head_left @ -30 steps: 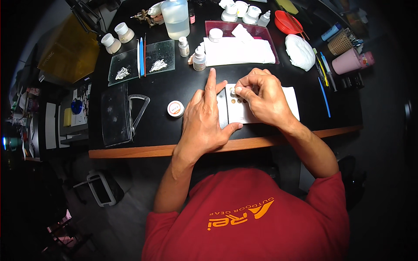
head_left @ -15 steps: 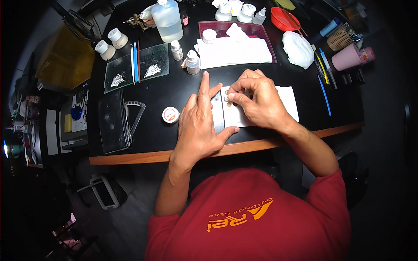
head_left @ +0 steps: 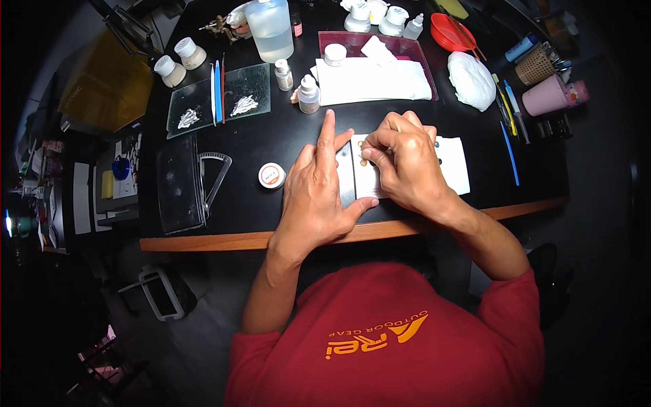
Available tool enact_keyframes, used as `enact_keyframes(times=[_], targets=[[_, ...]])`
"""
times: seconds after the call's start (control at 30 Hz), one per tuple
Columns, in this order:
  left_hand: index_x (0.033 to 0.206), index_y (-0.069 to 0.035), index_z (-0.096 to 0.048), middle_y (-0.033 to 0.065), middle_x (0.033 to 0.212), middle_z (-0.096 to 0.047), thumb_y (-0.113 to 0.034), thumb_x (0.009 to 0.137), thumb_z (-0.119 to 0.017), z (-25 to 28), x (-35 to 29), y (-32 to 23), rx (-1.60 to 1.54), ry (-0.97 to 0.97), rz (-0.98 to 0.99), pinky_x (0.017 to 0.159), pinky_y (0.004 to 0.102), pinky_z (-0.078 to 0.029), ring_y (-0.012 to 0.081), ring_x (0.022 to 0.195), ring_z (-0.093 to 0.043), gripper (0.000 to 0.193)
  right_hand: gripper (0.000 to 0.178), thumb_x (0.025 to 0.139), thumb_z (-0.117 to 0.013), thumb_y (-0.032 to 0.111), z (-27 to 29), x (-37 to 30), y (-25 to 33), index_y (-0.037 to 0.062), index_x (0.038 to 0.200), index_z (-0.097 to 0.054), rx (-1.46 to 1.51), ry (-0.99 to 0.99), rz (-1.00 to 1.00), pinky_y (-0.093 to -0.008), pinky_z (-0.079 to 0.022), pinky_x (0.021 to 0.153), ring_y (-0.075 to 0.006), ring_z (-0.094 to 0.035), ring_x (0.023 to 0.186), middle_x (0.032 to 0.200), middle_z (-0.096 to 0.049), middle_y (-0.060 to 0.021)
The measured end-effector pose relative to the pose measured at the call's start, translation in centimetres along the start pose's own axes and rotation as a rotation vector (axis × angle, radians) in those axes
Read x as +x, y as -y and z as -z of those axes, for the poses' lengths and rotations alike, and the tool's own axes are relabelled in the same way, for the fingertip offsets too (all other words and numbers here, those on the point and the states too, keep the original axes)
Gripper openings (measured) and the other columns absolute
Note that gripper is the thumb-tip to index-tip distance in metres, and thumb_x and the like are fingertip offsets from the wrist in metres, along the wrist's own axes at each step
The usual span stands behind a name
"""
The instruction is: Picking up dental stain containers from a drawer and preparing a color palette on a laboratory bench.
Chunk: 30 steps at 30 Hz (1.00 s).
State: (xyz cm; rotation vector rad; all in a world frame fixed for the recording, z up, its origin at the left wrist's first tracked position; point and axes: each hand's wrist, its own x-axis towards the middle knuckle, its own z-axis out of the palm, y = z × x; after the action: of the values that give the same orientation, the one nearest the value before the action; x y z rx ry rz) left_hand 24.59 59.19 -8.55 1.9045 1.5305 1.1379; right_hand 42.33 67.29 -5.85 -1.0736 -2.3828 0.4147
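A white card (head_left: 454,173) lies near the desk's front edge with small round brownish spots (head_left: 363,163) on its left part and darker spots on its right. Over the card, the thumb and forefinger of my right hand (head_left: 410,163) are pinched together; whatever is between them is too small or hidden to name. My left hand (head_left: 310,190) rests with fingers stretched out at the card's left side, its thumb at the lower left corner. Just left of that hand stands a small round jar (head_left: 271,176) with a white and orange lid.
Beyond my hands are a dropper bottle (head_left: 309,96), folded white paper (head_left: 376,83) on a dark red tray (head_left: 422,51), and a large clear bottle (head_left: 270,34). Glass plates (head_left: 261,78) with tools lie left. Pens, a blue stick (head_left: 509,152) and a pink cup (head_left: 544,95) are right.
The view has shifted slightly, so the desk things sit a little farther right. My right hand has turned a little, uncovering dark spots on the card's right part. My left hand stays in place.
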Motion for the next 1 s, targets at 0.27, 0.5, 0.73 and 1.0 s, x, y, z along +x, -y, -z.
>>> enact_keyframes(times=[0.27,0.5,0.73,1.0], targets=[[0.166,0.008,-0.015,0.0202,0.143,-0.065,-0.024,0.065,-0.098,0.0,-0.1,0.0,0.009,0.001,0.006,0.101,0.0433,-0.05,0.0349,0.109,-0.062,0.135,0.011,0.091,-0.078,0.017,0.6,0.4,-0.2,0.007,0.089,-0.081,0.199,0.122,-0.238,-0.0453,-0.036,0.09,-0.0237,-0.058,0.094,0.089,-0.066,-0.0038],[0.166,0.007,-0.014,0.0188,0.145,-0.065,-0.024,0.066,-0.097,0.0,-0.3,0.0,-0.002,0.01,0.024,0.105,0.0438,-0.048,0.0352,0.112,-0.062,0.134,0.009,0.09,-0.079,0.015,1.2,1.0,-0.9,0.0064,0.089,-0.081,0.265,0.035,-0.238,-0.0433,-0.043,0.084,-0.0221,-0.059,0.089,0.088,-0.07,-0.0044],[0.166,0.007,-0.013,0.0194,0.145,-0.064,-0.024,0.066,-0.097,0.1,-0.2,-0.1,-0.012,0.022,0.027,0.105,0.0444,-0.048,0.0356,0.113,-0.062,0.134,0.006,0.087,-0.081,0.013,1.4,0.3,-0.5,0.0074,0.089,-0.082,0.192,0.018,-0.192,-0.0418,-0.042,0.083,-0.022,-0.057,0.088,0.087,-0.068,-0.0039],[0.166,0.007,-0.014,0.0196,0.145,-0.064,-0.024,0.066,-0.097,0.2,-0.1,-0.2,-0.004,0.022,0.034,0.106,0.0448,-0.048,0.0364,0.113,-0.062,0.133,0.005,0.085,-0.083,0.012,0.1,-0.8,0.0,0.0092,0.089,-0.083,0.019,-0.054,-0.061,-0.0419,-0.035,0.085,-0.0216,-0.056,0.089,0.087,-0.064,-0.0016]])
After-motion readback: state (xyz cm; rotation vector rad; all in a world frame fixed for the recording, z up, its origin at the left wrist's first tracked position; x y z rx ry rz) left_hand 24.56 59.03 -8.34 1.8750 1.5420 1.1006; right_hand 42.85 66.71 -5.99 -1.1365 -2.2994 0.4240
